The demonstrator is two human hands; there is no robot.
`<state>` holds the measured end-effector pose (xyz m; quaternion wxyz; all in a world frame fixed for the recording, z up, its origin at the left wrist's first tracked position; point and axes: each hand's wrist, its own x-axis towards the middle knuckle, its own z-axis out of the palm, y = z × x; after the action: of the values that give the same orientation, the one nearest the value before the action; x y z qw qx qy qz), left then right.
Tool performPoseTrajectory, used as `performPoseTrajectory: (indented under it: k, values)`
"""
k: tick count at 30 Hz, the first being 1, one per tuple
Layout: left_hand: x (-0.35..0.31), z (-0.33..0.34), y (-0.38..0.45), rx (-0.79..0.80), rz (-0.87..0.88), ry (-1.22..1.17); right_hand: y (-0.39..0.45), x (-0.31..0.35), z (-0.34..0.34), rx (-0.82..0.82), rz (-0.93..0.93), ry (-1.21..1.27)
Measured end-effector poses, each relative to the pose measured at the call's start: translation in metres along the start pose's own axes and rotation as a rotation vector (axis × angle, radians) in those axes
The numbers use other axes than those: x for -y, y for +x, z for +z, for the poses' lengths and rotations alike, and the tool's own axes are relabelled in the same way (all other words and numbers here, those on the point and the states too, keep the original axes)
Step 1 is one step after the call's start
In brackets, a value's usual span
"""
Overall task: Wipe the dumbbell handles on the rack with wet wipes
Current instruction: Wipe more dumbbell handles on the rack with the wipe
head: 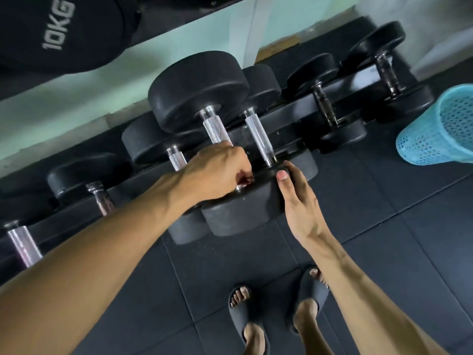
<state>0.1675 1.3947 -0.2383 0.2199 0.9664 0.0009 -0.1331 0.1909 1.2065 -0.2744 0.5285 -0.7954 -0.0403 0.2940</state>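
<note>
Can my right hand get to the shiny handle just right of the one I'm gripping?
Probably yes. The right hand rests on the near weight head, and the bare shiny handle just beyond looks unobstructed.

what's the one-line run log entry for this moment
left hand: grips dumbbell handle | right hand: rests on near weight head | wipe: not visible | rack

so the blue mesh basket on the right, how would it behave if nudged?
The blue mesh basket looks like thin perforated plastic, so probably light and somewhat flexible. It already leans, so a nudge would likely tip or slide it on the floor mat.
</note>
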Motion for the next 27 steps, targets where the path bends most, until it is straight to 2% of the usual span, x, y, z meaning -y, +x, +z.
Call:
performPoseTrajectory:
  k: [2, 6, 9, 11, 16, 19, 21, 25, 27]
  values:
    - [0.007, -0.009, 0.011, 0.006, -0.023, 0.022, 0.000, -0.001, 0.002, -0.014, 0.009, -0.007]
    - [0.014, -0.002, 0.009, -0.119, -0.079, 0.027, -0.001, -0.004, 0.003, -0.041, 0.015, -0.012]
    - [0.014, 0.015, -0.009, -0.019, -0.004, -0.004, -0.001, -0.004, 0.002, -0.028, 0.013, -0.016]
    - [0.015, 0.010, -0.006, 0.006, -0.017, -0.050, -0.003, -0.003, 0.002, -0.024, 0.010, -0.007]
    - [0.017, -0.006, 0.008, -0.130, -0.141, -0.169, -0.005, -0.003, 0.002, -0.035, 0.011, 0.013]
    - [0.010, 0.002, -0.007, -0.005, -0.113, -0.192, -0.005, -0.002, 0.002, -0.025, 0.018, 0.016]
    - [0.008, 0.002, -0.009, 0.014, -0.104, -0.215, -0.006, -0.001, 0.000, -0.016, 0.027, 0.011]
    - [0.017, -0.010, 0.004, -0.186, -0.192, -0.253, -0.008, -0.001, 0.000, -0.002, 0.028, -0.008]
    - [0.015, -0.008, 0.003, -0.136, -0.188, -0.281, -0.008, 0.000, -0.001, -0.003, 0.035, -0.005]
